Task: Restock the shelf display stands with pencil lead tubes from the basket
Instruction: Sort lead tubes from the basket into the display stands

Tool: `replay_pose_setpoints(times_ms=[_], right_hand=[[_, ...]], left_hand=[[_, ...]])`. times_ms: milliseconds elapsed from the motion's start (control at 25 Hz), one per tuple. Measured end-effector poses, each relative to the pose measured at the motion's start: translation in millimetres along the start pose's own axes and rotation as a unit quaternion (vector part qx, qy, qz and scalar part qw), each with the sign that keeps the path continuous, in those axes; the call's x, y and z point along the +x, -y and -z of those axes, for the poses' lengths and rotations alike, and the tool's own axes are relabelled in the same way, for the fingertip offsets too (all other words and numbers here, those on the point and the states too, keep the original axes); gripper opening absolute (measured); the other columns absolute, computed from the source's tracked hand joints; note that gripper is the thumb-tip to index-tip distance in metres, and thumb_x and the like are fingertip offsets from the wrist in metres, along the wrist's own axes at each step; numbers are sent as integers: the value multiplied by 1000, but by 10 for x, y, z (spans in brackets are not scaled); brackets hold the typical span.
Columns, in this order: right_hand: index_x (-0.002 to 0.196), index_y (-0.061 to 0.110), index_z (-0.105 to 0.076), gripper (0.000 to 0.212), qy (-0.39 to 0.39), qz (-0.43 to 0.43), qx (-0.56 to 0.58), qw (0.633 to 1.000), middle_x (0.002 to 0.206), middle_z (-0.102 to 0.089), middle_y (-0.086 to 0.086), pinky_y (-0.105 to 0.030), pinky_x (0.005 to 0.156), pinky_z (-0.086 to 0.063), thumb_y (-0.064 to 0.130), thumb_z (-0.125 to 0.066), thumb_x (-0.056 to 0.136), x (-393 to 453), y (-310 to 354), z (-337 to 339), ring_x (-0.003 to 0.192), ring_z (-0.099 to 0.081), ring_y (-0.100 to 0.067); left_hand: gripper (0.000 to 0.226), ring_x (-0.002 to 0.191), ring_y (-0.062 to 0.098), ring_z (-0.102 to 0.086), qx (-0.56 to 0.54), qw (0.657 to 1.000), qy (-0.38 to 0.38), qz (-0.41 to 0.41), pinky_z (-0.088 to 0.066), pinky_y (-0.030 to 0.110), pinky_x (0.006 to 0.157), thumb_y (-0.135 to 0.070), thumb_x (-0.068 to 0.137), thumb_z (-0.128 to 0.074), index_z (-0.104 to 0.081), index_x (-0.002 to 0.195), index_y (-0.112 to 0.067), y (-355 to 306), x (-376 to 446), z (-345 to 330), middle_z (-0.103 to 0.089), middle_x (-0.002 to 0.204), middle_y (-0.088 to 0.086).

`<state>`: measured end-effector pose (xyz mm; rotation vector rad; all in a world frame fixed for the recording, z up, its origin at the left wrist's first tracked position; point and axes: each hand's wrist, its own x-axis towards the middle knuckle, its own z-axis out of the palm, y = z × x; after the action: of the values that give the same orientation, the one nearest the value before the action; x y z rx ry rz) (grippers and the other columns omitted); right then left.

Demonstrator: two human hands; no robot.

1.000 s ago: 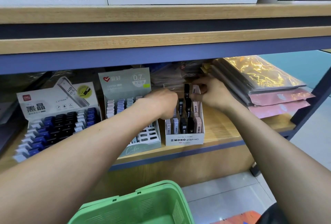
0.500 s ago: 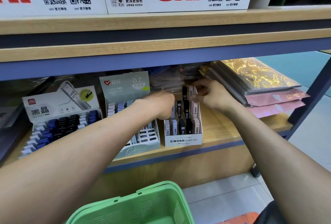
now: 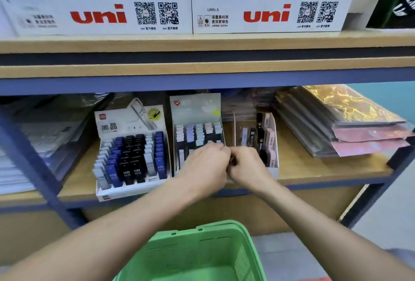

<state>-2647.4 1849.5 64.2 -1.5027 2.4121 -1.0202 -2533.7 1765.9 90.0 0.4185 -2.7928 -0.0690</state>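
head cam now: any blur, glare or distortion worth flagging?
Head view: motion blur softens the hands, left and right, and the middle stand's print; glare on the gold foil packs; wide-angle bowing along the shelf edges; uni boxes stay legible.

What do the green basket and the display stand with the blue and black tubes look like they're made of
The green basket: moulded plastic, matte, judging by its slotted walls and uniform colour. The display stand with blue and black tubes: apparently printed cardboard, given its thin folded white walls and printed backboard, though a coated finish can't be ruled out.
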Motion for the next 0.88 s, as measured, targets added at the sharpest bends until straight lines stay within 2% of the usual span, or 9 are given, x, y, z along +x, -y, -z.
replay_pose_setpoints(times_ms=[80,160,200,320,400,560,640,760,880], right_hand=[[65,28,-56,30,104,-27,0,994,74,-68,1,-35,67,-51,2,-54,79,-154,51,-358,76,-63,-23],[71,28,-68,33,185,-53,1,981,72,-67,7,-23,69,-45,-1,-55,82,-293,35,-697,75,-61,-14],[80,22,-75,31,217,-59,-4,974,76,-71,5,-19,70,-43,-1,-55,83,-361,13,-858,77,-63,-13],[104,13,-78,31,304,-62,-45,950,103,-77,-6,-16,79,-46,1,-57,85,-568,-69,-1384,97,-69,-17],[109,12,-77,33,333,-76,-54,938,110,-76,-7,-17,84,-47,0,-56,87,-696,-164,-1740,105,-69,-18],[116,12,-74,35,370,-111,-81,919,120,-73,-8,-20,90,-47,-1,-53,91,-1000,-494,-2384,111,-67,-20],[121,14,-69,37,418,-104,-122,894,126,-68,-8,-26,92,-49,-1,-54,91,-1172,-708,-2664,115,-63,-24],[129,16,-60,40,502,-68,-202,838,131,-61,-9,-35,91,-51,10,-62,89,-1431,-989,-2889,116,-59,-27],[138,16,-43,66,563,-5,-289,774,130,-49,-8,-41,85,-54,25,-76,81,-1691,-1216,-2957,113,-55,-27]], left_hand=[[28,101,29,-62,6,997,48,57,-39,35,72,-7,85,-54,-60,111,-14,153,-432,-224,-63,109,7],[28,101,33,-64,14,988,117,104,-37,36,70,-7,84,-52,-57,111,-14,305,-832,-481,-64,111,10],[26,102,34,-65,18,980,154,121,-38,37,69,-7,84,-52,-56,109,-14,372,-999,-618,-64,111,10],[23,106,36,-66,13,955,238,175,-49,40,76,-6,87,-50,-55,109,-13,579,-1444,-1054,-67,113,13],[28,104,36,-67,-3,937,284,204,-51,40,78,-5,89,-50,-57,116,-11,709,-1691,-1355,-68,112,14],[20,93,31,-66,-61,900,352,249,-49,35,70,-5,92,-51,-60,110,-8,924,-2064,-1886,-67,105,13],[26,96,30,-65,-88,880,394,248,-53,36,76,-6,92,-55,-57,118,-8,983,-2223,-2149,-65,111,13],[53,115,30,-60,-111,847,468,227,-52,40,100,-16,90,-71,-48,137,-9,930,-2445,-2541,-58,130,13],[77,132,32,-47,-96,829,524,170,-42,44,111,-22,82,-82,-39,145,-10,808,-2605,-2844,-45,146,14]])
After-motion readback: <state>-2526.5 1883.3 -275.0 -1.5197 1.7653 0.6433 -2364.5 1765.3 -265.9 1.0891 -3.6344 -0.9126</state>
